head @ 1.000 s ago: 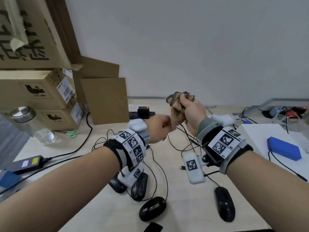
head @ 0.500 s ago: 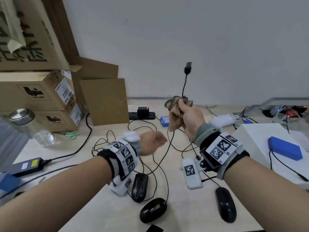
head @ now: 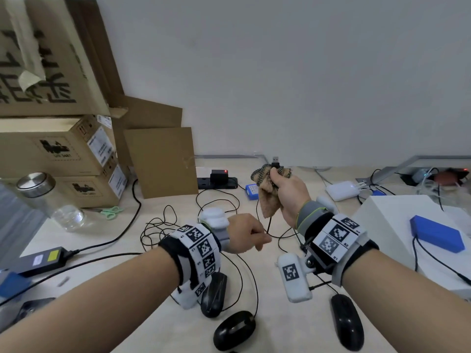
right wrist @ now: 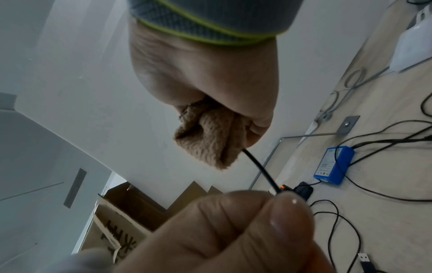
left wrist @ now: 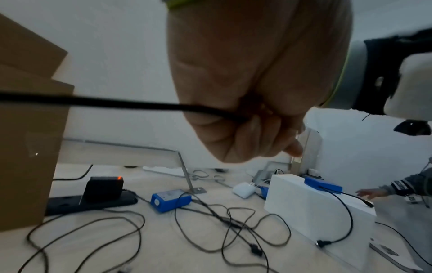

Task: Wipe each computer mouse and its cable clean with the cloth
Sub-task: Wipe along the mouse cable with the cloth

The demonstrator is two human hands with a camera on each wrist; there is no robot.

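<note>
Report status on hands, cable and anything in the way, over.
Right hand grips tan cloth around mouse cable, USB plug just above fist. Left hand pinches cable below. Loose cables tangled beneath on desk.

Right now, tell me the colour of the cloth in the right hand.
Tan cloth, with a dark checked edge; clearest in the right wrist view.
</note>
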